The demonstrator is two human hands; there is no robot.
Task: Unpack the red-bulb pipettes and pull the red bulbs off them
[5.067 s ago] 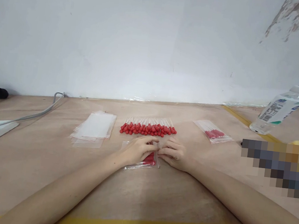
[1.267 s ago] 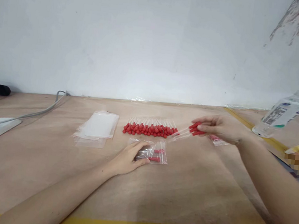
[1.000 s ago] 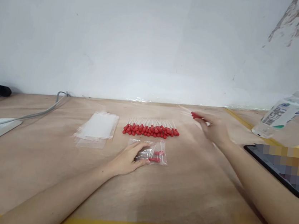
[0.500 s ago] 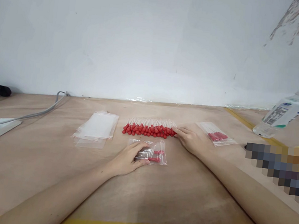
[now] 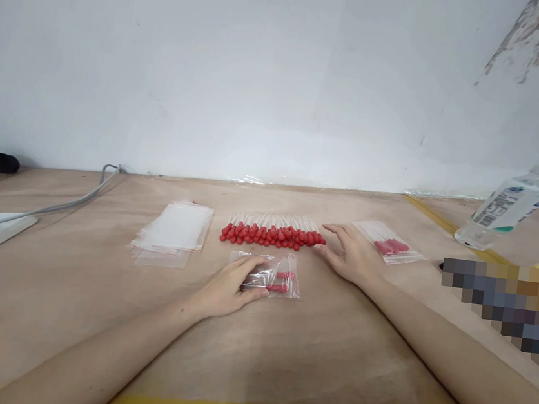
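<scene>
Head cam: both hands over the bench (image 5: 252, 349), well apart from each other. Left hand (image 5: 228, 288) was closed on the front bag (image 5: 295, 289) – thumb along the near edge, fingers along the far edge. Bag lay flat-ish, clear film, glare on it; two red tips showed inside, pointing right. Rest of its contents hidden by the hand and reflections.

Right hand (image 5: 351, 258) had nothing in it, thumb and fingers spread, at the right end of the sticks (image 5: 273, 233). Couldn't tell if the thumb touched the end one. Sticks sat in a row just beyond the front bag, red heads toward the wearer, pale shafts toward the wall (image 5: 216, 73).

Packed bag (image 5: 405, 258) lay right of the right hand, several red heads visible through the film. Bag stack (image 5: 176, 225) was left of the sticks, slightly fanned.

Edges: bottle (image 5: 505, 206) far right, a pixelated patch in front of it. Power strip (image 5: 4, 224) far left – grey cable (image 5: 64, 207) running from it to the wall.
</scene>
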